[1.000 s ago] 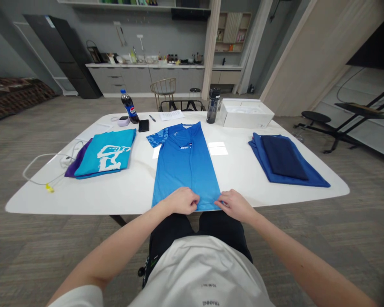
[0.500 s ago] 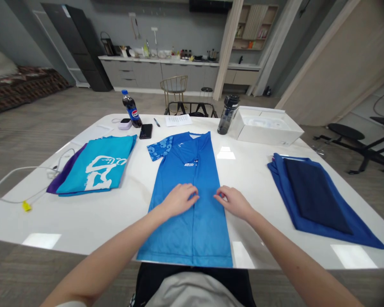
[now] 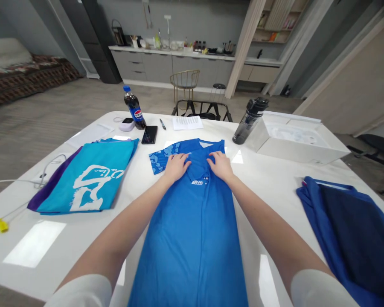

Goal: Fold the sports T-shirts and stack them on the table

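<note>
Your left hand (image 3: 176,167) and right hand (image 3: 221,165) have moved up near the collar (image 3: 206,144), loosely curved, any pinch unclear, over the smooth, lengthwise-folded blue jersey (image 3: 188,230) on the glossy white bench (image 3: 135,179).

White table (image 3: 275,187): brightly lit, with sharp white glare patches at left front, beside the blue shirt (image 3: 185,238) and near the tumbler (image 3: 250,121); the lamps are out of view.
Blue shirt: evenly lit, faint shading along its creases.
Kitchen wall (image 3: 198,25): dimmer, with small items on the counter (image 3: 179,53) soft.
Tumbler: leans outward under wide-angle distortion.
Dark folded cloth (image 3: 358,230): stretched at the right edge, slightly blurred, inner detail lost.
</note>
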A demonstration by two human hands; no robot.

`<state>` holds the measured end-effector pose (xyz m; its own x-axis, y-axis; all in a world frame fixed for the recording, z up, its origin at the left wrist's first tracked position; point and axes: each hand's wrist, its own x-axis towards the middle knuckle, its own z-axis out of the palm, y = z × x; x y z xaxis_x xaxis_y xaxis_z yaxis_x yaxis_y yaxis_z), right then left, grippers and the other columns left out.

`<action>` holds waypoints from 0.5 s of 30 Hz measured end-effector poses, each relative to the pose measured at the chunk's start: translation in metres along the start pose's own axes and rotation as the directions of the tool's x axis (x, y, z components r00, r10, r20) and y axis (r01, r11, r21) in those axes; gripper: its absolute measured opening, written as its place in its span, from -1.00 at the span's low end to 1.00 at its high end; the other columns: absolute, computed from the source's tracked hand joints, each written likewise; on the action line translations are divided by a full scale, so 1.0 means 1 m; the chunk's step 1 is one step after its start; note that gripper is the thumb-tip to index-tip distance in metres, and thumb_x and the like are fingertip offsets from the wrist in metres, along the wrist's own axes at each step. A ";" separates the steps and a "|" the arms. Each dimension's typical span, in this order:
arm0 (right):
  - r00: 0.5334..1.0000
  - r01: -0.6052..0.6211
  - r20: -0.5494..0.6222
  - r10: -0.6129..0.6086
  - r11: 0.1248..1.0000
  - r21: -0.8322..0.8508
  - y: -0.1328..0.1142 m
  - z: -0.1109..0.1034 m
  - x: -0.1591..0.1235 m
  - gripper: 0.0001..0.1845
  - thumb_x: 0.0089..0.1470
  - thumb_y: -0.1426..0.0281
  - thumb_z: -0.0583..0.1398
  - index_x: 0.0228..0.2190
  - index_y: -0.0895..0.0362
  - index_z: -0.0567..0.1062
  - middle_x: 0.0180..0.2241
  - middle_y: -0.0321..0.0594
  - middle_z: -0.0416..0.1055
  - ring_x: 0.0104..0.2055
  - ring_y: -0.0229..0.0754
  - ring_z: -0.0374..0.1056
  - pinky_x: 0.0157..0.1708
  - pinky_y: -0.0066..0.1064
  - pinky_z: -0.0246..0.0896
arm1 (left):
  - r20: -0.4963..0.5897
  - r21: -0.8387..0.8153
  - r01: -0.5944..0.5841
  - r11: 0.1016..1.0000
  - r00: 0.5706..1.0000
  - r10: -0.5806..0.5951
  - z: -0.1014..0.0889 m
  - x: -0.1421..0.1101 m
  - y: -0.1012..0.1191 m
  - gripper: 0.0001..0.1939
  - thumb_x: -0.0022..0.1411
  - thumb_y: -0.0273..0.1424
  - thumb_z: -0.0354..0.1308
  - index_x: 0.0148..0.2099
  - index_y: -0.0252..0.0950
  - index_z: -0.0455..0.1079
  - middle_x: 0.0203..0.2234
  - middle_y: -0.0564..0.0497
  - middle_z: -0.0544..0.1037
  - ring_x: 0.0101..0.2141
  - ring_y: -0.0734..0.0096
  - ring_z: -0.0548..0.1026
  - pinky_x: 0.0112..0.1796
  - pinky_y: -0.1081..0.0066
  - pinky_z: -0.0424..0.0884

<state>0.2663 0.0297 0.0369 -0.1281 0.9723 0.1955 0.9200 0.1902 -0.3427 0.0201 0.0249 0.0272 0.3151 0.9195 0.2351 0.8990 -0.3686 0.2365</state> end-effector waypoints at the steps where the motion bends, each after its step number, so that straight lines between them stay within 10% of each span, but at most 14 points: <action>1: 1.000 -0.028 0.012 0.028 0.999 -0.020 0.002 0.006 0.010 -0.54 0.38 0.13 0.04 0.15 0.06 0.46 0.23 0.00 0.35 0.25 0.12 0.24 0.20 0.02 0.15 | 0.012 0.020 0.028 0.999 1.000 -0.028 0.004 0.001 0.002 -0.51 0.50 -0.14 -0.14 0.33 -0.17 0.32 0.25 -0.14 0.43 0.23 0.09 0.35 0.27 0.01 0.12; 8: 0.986 -0.110 0.108 0.129 0.980 -0.163 0.010 0.027 0.037 -0.39 0.41 0.01 -0.10 0.31 -0.03 0.31 0.38 -0.03 0.14 0.42 0.26 -0.06 0.28 0.41 -0.27 | 0.016 0.101 0.221 0.970 0.974 -0.224 -0.001 -0.001 -0.038 -0.42 0.49 -0.11 -0.16 0.43 -0.20 0.17 0.39 -0.23 0.21 0.33 -0.04 0.21 0.28 -0.14 0.03; 15: 0.984 0.152 0.105 -0.143 0.985 -0.078 -0.076 0.035 0.098 -0.57 0.37 0.26 0.05 0.19 0.00 0.43 0.14 0.04 0.35 0.19 0.13 0.23 0.12 0.04 0.20 | -0.051 0.217 0.507 0.834 0.859 -0.510 -0.035 -0.009 -0.098 -0.48 0.40 -0.27 0.00 0.31 -0.38 0.26 0.06 -0.38 0.52 0.10 -0.20 0.41 0.06 -0.10 0.24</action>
<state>0.1714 0.1153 0.0502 -0.2966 0.9439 0.1454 0.9158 0.3243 -0.2369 -0.0812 0.0476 0.0350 -0.2028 0.9707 0.1291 0.9756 0.1890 0.1116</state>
